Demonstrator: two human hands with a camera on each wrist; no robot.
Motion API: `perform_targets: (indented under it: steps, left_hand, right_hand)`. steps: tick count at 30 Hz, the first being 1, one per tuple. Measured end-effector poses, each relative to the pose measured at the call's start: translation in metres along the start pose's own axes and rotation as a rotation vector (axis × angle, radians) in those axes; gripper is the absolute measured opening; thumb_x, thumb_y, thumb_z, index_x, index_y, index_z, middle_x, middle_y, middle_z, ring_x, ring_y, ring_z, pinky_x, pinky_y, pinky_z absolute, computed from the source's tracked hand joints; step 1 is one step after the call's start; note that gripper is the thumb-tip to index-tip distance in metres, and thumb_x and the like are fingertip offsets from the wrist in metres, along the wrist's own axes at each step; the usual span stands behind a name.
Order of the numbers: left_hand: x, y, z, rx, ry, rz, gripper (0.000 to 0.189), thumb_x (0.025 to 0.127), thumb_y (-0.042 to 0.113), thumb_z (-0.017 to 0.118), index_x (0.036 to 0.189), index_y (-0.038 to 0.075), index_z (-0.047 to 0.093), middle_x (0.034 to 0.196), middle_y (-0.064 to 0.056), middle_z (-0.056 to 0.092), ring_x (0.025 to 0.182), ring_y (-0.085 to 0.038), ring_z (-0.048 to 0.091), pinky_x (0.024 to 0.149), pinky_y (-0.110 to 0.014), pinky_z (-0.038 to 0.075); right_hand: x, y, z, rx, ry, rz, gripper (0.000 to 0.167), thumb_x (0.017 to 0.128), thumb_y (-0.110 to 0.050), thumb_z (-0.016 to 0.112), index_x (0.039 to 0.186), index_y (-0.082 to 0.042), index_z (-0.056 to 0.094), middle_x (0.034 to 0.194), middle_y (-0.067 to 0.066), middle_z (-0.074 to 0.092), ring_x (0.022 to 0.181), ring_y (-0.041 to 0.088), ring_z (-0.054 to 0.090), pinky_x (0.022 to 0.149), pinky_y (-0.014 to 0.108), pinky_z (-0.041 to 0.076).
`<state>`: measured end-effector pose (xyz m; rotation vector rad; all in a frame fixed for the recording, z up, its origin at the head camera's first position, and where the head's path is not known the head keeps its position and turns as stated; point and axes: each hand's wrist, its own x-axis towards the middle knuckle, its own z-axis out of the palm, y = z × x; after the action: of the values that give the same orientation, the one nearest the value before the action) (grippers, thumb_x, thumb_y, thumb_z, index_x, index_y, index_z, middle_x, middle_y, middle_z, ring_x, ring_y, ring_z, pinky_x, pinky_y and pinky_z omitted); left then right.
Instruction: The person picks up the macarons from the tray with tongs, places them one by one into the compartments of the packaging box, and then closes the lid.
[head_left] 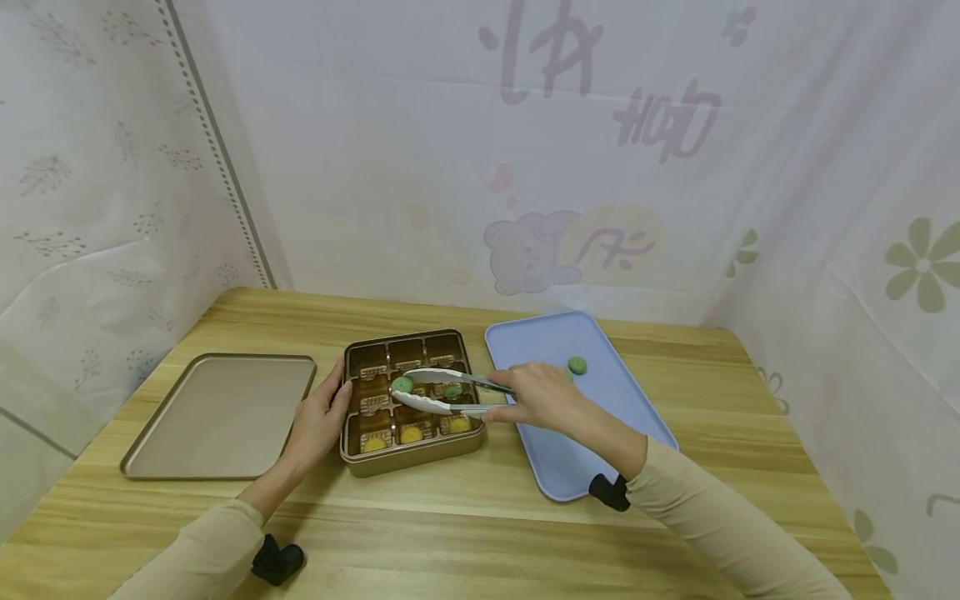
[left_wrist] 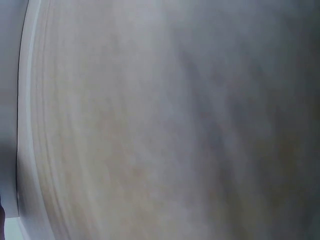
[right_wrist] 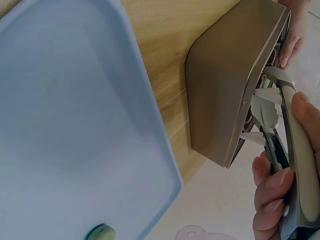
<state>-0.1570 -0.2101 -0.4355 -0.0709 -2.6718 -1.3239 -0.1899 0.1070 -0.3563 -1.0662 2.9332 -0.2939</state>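
My right hand (head_left: 543, 398) grips a pair of tongs (head_left: 480, 408) with pale tips, which reach over the brown-gold box (head_left: 412, 458). Between the tips is a green macaron (head_left: 402, 384), above the middle row of the divided insert. Another green macaron (head_left: 452, 392) sits in that row's right compartment, partly behind the tongs. Yellow macarons (head_left: 412, 434) fill the front row, while the back row holds none. Against the box's left side rests my left hand (head_left: 318, 421), fingers extended along the wall; its fingers also show beyond the box in the right wrist view.
Right of the box lies a blue tray (head_left: 615, 417) with a green macaron (head_left: 577, 365) and part of another behind my right hand. A flat gold lid (head_left: 225, 417) is at the left. Patterned cloth (head_left: 375, 167) hangs behind the wooden table (head_left: 420, 542).
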Motion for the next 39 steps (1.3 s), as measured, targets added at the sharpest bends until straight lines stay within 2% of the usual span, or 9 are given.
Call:
perform_targets:
  steps: [10,17,23,26,32,35,39]
  left_hand:
    - [-0.001,-0.001,0.0,-0.005,-0.004,0.011,0.054,0.104,0.026,0.035,0.148,-0.001,0.02,0.15,-0.023,0.025,0.137,-0.041,0.026,0.107,-0.055,0.029]
    - [-0.001,0.0,0.001,-0.005,-0.001,0.006,0.053,0.104,0.025,0.035,0.148,-0.001,0.021,0.15,-0.023,0.026,0.136,-0.041,0.027,0.107,-0.054,0.03]
    - [-0.001,0.001,0.003,0.002,0.018,0.041,0.051,0.103,0.021,0.036,0.147,-0.004,0.024,0.147,-0.025,0.029,0.134,-0.041,0.03,0.105,-0.055,0.033]
    - [-0.001,0.001,0.003,0.004,0.023,0.049,0.051,0.103,0.021,0.036,0.146,-0.004,0.024,0.147,-0.025,0.029,0.134,-0.041,0.03,0.105,-0.055,0.033]
    - [-0.001,0.001,0.003,0.01,0.026,0.061,0.05,0.103,0.019,0.037,0.146,-0.006,0.025,0.146,-0.026,0.03,0.133,-0.042,0.031,0.104,-0.055,0.034]
    - [0.0,0.001,0.002,0.007,0.022,0.065,0.05,0.103,0.018,0.037,0.146,-0.006,0.025,0.146,-0.026,0.03,0.133,-0.042,0.031,0.103,-0.056,0.034]
    - [0.0,0.002,0.002,0.013,0.01,0.06,0.051,0.104,0.019,0.036,0.147,-0.005,0.023,0.147,-0.027,0.029,0.133,-0.043,0.03,0.103,-0.056,0.034]
  right_hand:
    - [-0.002,-0.002,0.002,0.006,0.006,0.011,0.057,0.077,-0.047,0.073,0.12,-0.01,0.066,0.071,0.002,0.067,0.053,0.009,0.046,0.038,0.02,0.03]
    - [-0.007,0.001,0.007,0.016,0.039,-0.005,0.06,0.076,-0.048,0.073,0.12,-0.008,0.066,0.075,0.003,0.068,0.053,0.009,0.046,0.038,0.02,0.03]
    - [-0.016,0.006,0.01,0.025,0.09,-0.027,0.062,0.075,-0.049,0.073,0.121,-0.009,0.065,0.076,0.002,0.068,0.052,0.005,0.045,0.043,0.018,0.034]
    - [-0.022,0.009,0.01,0.036,0.109,-0.013,0.062,0.075,-0.05,0.072,0.121,-0.009,0.065,0.074,0.0,0.065,0.054,0.004,0.044,0.046,0.017,0.036]
    - [-0.044,0.024,0.006,0.094,0.116,0.075,0.058,0.077,-0.049,0.072,0.123,-0.015,0.064,0.069,-0.01,0.055,0.058,0.003,0.043,0.047,0.019,0.036]
    - [-0.06,0.039,0.006,0.123,0.144,0.108,0.052,0.076,-0.046,0.073,0.118,-0.016,0.066,0.065,-0.012,0.049,0.055,0.003,0.04,0.046,0.019,0.034]
    - [-0.083,0.063,0.008,0.124,0.182,0.16,0.053,0.077,-0.044,0.074,0.118,-0.012,0.066,0.063,-0.012,0.047,0.052,0.002,0.036,0.043,0.018,0.031]
